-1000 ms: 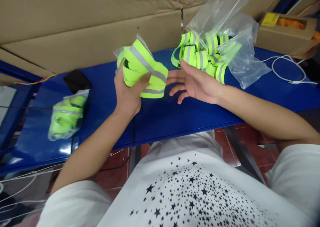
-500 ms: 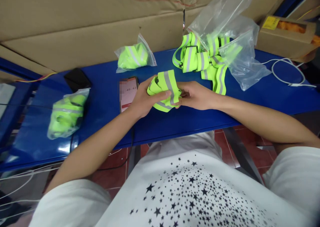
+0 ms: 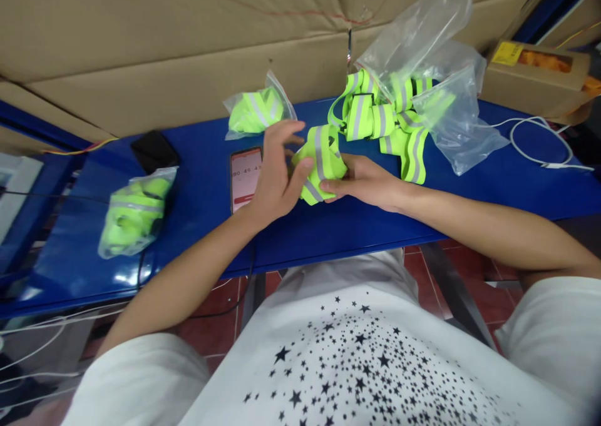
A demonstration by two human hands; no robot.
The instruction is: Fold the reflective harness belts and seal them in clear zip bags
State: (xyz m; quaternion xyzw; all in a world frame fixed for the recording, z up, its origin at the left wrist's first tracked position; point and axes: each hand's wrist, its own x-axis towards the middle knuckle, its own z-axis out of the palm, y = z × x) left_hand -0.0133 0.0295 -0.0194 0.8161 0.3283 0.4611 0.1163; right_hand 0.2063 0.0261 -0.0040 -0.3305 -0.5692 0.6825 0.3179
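Observation:
A wound bundle of neon yellow-green reflective strap [image 3: 318,169] with a silver-grey stripe is held over the near part of the table. My right hand [image 3: 364,181] grips it from the right, thumb across the front and the other fingers behind. My left hand [image 3: 279,176] is at its left side, fingers raised and apart, with the thumb beside the strap; whether that thumb touches is hard to tell. Behind my right hand lies a loose heap of the same reflective straps [image 3: 370,116] with black buckles, partly under clear plastic bags [image 3: 453,126].
Bagged straps lie at the back [image 3: 256,112] and left [image 3: 134,213] of the blue table [image 3: 300,241]. A phone [image 3: 244,176] showing a timer is beside my left hand. Also there: a black object [image 3: 154,152], a white cable [image 3: 539,122] and a cardboard box [image 3: 535,79].
My left hand has loosened from the bundle and lifted its fingers. My right hand now holds the bundle, its thumb moved onto the front. The view has shifted slightly.

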